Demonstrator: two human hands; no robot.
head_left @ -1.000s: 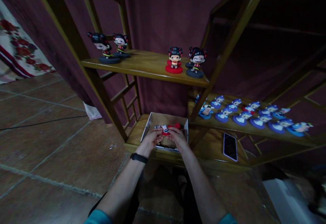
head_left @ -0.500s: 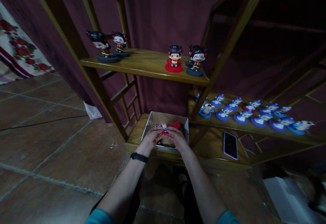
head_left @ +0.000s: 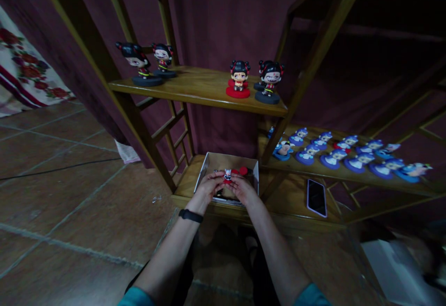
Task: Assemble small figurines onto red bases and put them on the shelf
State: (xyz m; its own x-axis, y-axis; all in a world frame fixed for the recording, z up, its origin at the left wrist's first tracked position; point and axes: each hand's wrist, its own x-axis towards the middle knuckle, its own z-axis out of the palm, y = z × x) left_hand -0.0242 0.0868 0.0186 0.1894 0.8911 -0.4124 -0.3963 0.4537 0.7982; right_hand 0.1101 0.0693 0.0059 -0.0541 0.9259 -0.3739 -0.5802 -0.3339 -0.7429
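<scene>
Over the open cardboard box point(head_left: 256, 181) both my hands hold one small figurine point(head_left: 227, 175), white-topped and dark in the middle, on a red base. My left hand point(head_left: 211, 186) has its fingers closed on the figurine's left side. From the other side, my right hand point(head_left: 243, 189) grips the same base. Inside the box lie red discs point(head_left: 243, 171) and a few dark pieces, partly covered by my hands. The figurine's lower part is hidden by my fingers.
Above the box, a wooden shelf point(head_left: 198, 83) carries several black-haired figurines point(head_left: 268, 82) on round bases. Blue and purple figurines point(head_left: 333, 158) stand in rows on the right shelf. Below them lies a phone point(head_left: 316, 198). A slanted wooden post point(head_left: 296, 83) rises between the shelves.
The figurine has turned slightly in my fingers and shifted a little to the right. Both hands keep their hold over the box.
</scene>
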